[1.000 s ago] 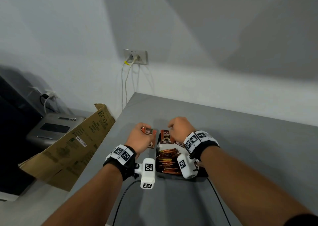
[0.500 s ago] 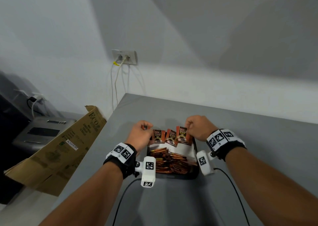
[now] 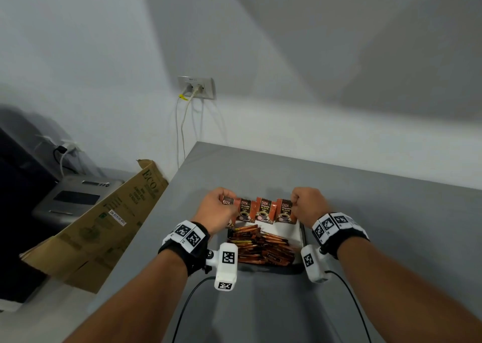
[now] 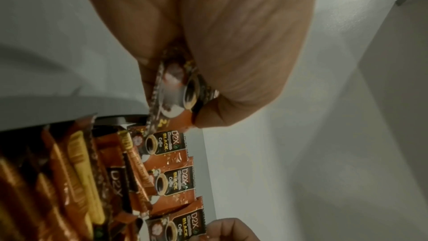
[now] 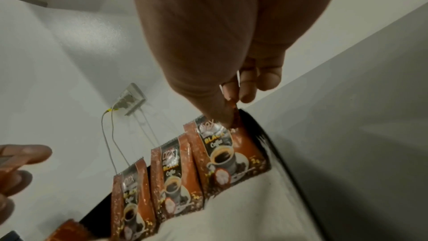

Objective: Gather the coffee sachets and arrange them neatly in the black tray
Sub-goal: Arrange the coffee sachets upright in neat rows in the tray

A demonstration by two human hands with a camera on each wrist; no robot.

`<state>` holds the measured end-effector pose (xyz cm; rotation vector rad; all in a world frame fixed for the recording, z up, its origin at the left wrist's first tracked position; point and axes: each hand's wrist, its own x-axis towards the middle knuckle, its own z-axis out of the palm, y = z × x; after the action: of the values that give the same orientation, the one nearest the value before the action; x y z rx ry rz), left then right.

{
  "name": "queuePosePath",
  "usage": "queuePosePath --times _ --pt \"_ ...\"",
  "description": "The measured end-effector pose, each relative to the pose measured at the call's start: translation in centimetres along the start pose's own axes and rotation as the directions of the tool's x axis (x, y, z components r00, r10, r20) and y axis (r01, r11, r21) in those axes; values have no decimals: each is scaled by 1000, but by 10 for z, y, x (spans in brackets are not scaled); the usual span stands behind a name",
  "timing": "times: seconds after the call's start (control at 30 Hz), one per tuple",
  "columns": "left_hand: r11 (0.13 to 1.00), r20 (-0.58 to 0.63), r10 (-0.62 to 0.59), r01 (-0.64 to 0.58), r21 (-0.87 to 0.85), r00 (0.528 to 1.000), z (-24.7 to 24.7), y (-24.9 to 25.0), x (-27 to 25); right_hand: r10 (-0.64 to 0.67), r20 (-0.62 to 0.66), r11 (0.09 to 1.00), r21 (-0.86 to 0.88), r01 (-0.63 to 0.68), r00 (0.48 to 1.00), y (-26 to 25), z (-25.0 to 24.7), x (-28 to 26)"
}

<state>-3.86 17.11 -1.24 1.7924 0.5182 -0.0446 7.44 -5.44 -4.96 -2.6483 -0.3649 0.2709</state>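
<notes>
A strip of joined orange-and-black coffee sachets (image 3: pixel 264 210) stretches upright between my hands over the far end of the black tray (image 3: pixel 302 234). My left hand (image 3: pixel 225 199) grips the leftmost sachet (image 4: pixel 178 87), which is folded in its fingers. My right hand (image 3: pixel 294 204) pinches the top corner of the rightmost sachet (image 5: pixel 231 155) between thumb and finger. A pile of orange stick sachets (image 3: pixel 260 248) lies in the near part of the tray, on a white lining (image 3: pixel 284 231).
The tray rests on a grey table (image 3: pixel 391 225) near its left edge. A cardboard box (image 3: pixel 104 217) leans beside that edge, with a grey device (image 3: pixel 75 199) behind it. A wall socket (image 3: pixel 197 88) with hanging cables is beyond the table corner.
My hands have drawn apart, the right one moving rightward. The sachet strip has unfolded from one visible sachet to a spread row across the tray's far end.
</notes>
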Motion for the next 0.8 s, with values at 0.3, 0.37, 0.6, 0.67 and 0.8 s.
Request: queuePosePath --times 0.3,0.37,0.6,0.67,0.8 --pt "996 91 82 -78 -48 993 21 16 1 -316 -12 899 315 304 949 -49 -26 -18" --pt "992 112 98 -88 -90 989 27 21 2 -329 24 886 353 300 944 -65 -28 -22" --pt "997 -28 49 -47 67 998 7 5 7 -200 18 968 159 195 980 -55 -17 -5" --pt "990 -40 57 -51 130 998 0 -3 7 -180 80 981 86 173 980 -51 -7 -4" --pt "981 -21 25 -20 192 999 -7 -11 5 -136 105 990 -19 138 985 -48 9 0"
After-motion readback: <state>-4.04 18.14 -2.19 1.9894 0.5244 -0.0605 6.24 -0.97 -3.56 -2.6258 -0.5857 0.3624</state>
